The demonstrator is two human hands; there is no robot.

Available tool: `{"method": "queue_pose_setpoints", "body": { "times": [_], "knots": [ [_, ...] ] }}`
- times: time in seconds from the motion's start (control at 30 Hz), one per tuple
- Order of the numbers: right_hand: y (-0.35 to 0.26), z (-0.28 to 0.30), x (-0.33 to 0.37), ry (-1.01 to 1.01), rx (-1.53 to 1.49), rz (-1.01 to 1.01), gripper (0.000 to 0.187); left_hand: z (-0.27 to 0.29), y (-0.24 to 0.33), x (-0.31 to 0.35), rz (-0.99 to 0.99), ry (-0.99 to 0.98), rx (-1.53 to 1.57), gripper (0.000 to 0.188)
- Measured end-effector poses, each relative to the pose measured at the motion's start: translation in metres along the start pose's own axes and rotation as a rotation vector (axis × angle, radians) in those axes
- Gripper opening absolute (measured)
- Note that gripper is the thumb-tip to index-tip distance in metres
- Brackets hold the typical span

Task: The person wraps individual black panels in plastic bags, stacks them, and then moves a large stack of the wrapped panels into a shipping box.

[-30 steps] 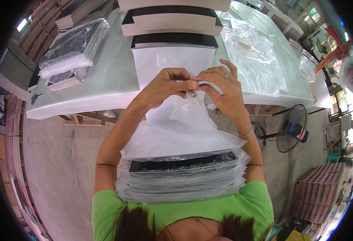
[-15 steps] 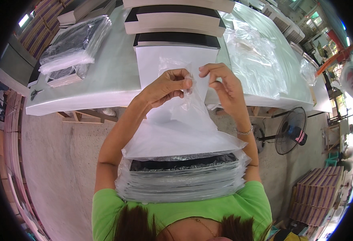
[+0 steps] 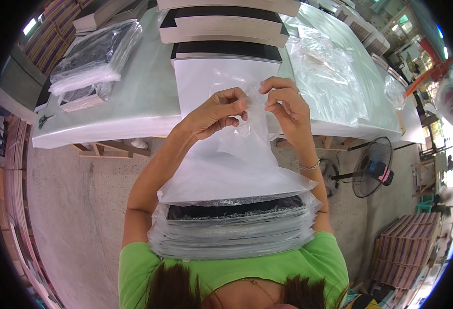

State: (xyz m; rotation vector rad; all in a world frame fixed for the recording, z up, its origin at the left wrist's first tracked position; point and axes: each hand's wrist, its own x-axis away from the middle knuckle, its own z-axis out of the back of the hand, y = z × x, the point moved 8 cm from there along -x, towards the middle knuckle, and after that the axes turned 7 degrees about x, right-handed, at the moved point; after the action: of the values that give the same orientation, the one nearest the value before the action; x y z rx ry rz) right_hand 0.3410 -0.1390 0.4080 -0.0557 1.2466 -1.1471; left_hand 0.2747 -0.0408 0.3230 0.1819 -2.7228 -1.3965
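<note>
A clear plastic bag (image 3: 250, 126) is held up above the front edge of the table. My left hand (image 3: 217, 113) pinches its upper part between thumb and fingers. My right hand (image 3: 288, 105) is at the bag's right side with curled fingers, and plastic stretches from one hand to the other; the exact grip of its fingertips is hard to make out. Below, against my chest, sits a stack of plastic-wrapped flat packs (image 3: 231, 232), with a black edge showing near its top. Behind the bag lies a white sheet-topped stack (image 3: 195, 77) on the table.
Black-topped stacks of white boards (image 3: 226, 28) run back along the table (image 3: 133, 103). Bagged dark items (image 3: 95, 54) and scissors (image 3: 45, 121) lie to the left, loose clear plastic bags (image 3: 329, 77) to the right. A fan (image 3: 373, 167) and a striped carton stack (image 3: 406, 252) stand at the right.
My right hand has shifted slightly up and right. The plastic between my hands is spread a little wider, while my left hand has barely moved.
</note>
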Motion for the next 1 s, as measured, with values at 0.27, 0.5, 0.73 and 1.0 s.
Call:
{"method": "queue_pose_setpoints", "body": {
  "times": [0.27, 0.5, 0.73, 1.0],
  "knots": [
    [0.026, 0.036, 0.001, 0.167, -0.357, -0.292, 0.007, 0.083, 0.018, 0.025, -0.091, 0.523, -0.242, 0.026],
    [0.009, 0.046, -0.013, 0.272, 0.112, -0.001, 0.008, 0.016, 0.068, 0.023, -0.697, 0.519, -1.144, 0.040],
    [0.025, 0.007, -0.020, -0.046, -0.113, -0.365, 0.012, 0.002, 0.026, 0.008, -0.204, 0.135, -0.858, 0.031],
    [0.033, 0.018, 0.027, -0.139, -0.797, -0.378, 0.030, 0.098, 0.043, 0.031, -0.156, 0.226, 0.120, 0.041]
  ]
}}
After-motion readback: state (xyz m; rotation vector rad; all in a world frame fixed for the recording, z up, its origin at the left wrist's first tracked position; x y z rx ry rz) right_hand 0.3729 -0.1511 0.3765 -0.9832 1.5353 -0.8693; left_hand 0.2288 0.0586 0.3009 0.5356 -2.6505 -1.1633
